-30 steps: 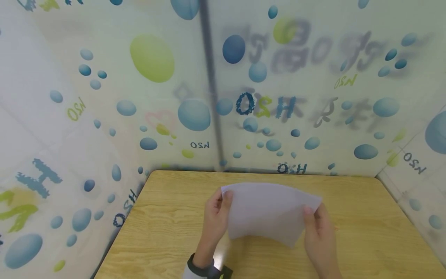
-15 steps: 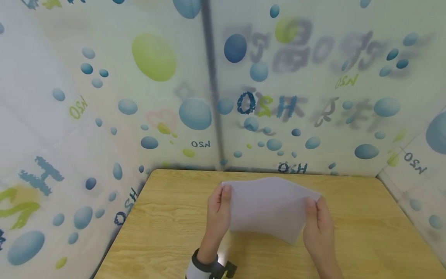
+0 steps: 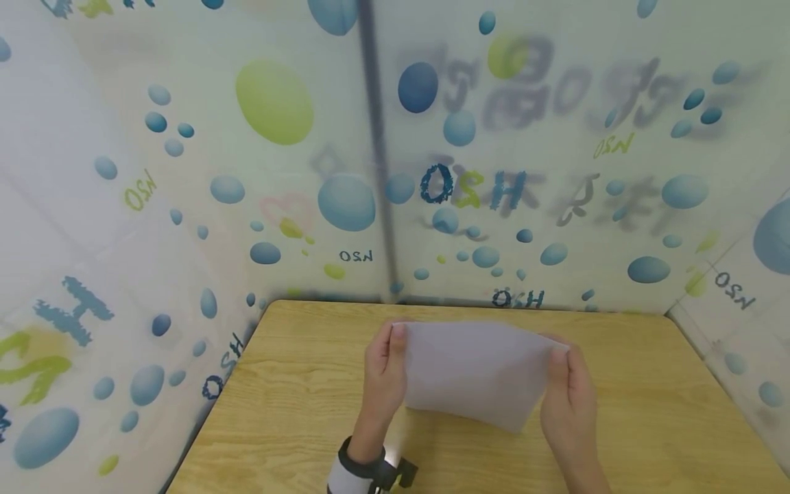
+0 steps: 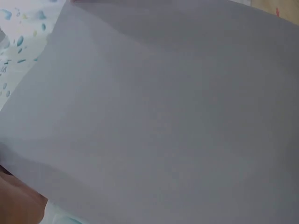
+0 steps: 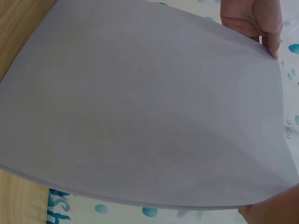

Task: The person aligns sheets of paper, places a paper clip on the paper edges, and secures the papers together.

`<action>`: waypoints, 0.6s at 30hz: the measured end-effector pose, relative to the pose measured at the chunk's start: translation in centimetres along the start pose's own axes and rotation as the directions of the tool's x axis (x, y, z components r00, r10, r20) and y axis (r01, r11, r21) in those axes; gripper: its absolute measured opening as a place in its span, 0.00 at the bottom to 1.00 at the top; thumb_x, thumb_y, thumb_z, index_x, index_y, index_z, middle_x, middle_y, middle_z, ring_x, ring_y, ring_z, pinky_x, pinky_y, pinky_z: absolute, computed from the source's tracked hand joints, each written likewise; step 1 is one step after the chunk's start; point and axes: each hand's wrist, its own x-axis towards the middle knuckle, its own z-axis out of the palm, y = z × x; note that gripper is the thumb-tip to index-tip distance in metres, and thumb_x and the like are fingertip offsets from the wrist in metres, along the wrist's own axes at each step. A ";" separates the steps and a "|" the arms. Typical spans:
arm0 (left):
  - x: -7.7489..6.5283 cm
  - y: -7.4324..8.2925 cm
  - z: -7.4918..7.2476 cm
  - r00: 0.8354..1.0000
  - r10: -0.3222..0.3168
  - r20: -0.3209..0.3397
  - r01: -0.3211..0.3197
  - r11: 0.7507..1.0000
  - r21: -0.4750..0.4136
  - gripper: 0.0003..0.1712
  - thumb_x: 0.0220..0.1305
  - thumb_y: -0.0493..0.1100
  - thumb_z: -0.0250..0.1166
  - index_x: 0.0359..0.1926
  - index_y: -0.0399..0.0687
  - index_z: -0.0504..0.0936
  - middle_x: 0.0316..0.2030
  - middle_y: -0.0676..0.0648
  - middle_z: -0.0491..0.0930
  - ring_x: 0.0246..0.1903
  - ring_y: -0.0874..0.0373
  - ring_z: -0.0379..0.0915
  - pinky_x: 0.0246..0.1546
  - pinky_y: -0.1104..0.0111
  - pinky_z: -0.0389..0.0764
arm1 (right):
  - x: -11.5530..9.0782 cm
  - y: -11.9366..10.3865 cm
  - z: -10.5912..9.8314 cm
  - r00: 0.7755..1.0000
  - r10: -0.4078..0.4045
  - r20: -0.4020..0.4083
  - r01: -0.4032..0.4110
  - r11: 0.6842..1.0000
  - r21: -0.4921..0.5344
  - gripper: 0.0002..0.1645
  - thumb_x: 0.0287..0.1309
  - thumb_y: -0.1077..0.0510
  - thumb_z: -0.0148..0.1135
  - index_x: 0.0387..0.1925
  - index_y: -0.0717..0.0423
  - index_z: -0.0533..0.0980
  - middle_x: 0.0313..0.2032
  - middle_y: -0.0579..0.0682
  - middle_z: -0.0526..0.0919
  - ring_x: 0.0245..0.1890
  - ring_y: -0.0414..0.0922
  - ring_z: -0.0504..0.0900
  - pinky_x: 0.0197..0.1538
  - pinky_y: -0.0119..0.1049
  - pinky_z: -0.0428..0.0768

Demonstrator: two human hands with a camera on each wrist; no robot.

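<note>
A blank white sheet of paper (image 3: 475,370) is held up above the wooden table, its surface slightly bowed. My left hand (image 3: 385,374) pinches its upper left corner, thumb on the near face. The upper right corner is pinched by my right hand (image 3: 569,405) in the same way. In the left wrist view the paper (image 4: 159,112) covers most of the picture, with part of the left hand (image 4: 18,200) at the lower left. The right wrist view shows the left hand (image 5: 254,21) gripping the far corner and a bit of the right hand (image 5: 273,207) at the near one.
The wooden table (image 3: 296,384) reaches back to a white wall (image 3: 555,151) printed with blue and green dots and letters. Side walls stand at left and right. A dark strap with a small device (image 3: 370,466) sits on the left wrist.
Both hands have risen slightly with the paper over the last second. The sheet's top edge bulged upward half a second ago and lies flatter now. Both corners stay gripped.
</note>
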 end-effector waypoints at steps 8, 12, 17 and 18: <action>0.1 0.2 0.3 1.000 -0.006 -0.019 0.006 1.000 -0.013 0.14 0.76 0.34 0.46 0.41 0.40 0.79 0.35 0.46 0.80 0.35 0.53 0.74 0.36 0.65 0.73 | 0.2 -0.1 0.1 0.999 -0.042 -0.022 0.042 0.998 0.039 0.15 0.75 0.64 0.40 0.51 0.65 0.73 0.46 0.45 0.78 0.45 0.40 0.74 0.49 0.25 0.68; 0.2 0.2 0.2 1.000 0.001 -0.014 -0.001 1.000 -0.013 0.14 0.76 0.33 0.46 0.42 0.40 0.79 0.36 0.46 0.80 0.35 0.53 0.74 0.37 0.66 0.73 | 0.3 0.0 0.0 0.998 -0.060 -0.014 0.060 0.997 0.050 0.16 0.75 0.64 0.39 0.51 0.65 0.73 0.47 0.47 0.79 0.48 0.40 0.74 0.51 0.26 0.67; 0.3 0.2 0.1 1.000 0.021 -0.003 -0.021 0.999 -0.033 0.15 0.75 0.31 0.44 0.44 0.39 0.79 0.38 0.44 0.81 0.38 0.52 0.75 0.40 0.66 0.74 | 0.4 -0.1 0.0 0.997 -0.070 -0.022 0.071 0.996 0.053 0.17 0.76 0.63 0.38 0.51 0.65 0.73 0.47 0.47 0.80 0.49 0.40 0.75 0.51 0.27 0.67; 0.3 0.2 0.1 1.000 0.025 -0.002 -0.025 0.999 -0.037 0.15 0.75 0.30 0.44 0.44 0.39 0.79 0.39 0.43 0.82 0.38 0.52 0.76 0.40 0.65 0.74 | 0.4 -0.1 0.1 0.997 -0.069 -0.028 0.071 0.996 0.053 0.17 0.76 0.64 0.38 0.51 0.65 0.74 0.47 0.47 0.80 0.48 0.40 0.75 0.50 0.27 0.67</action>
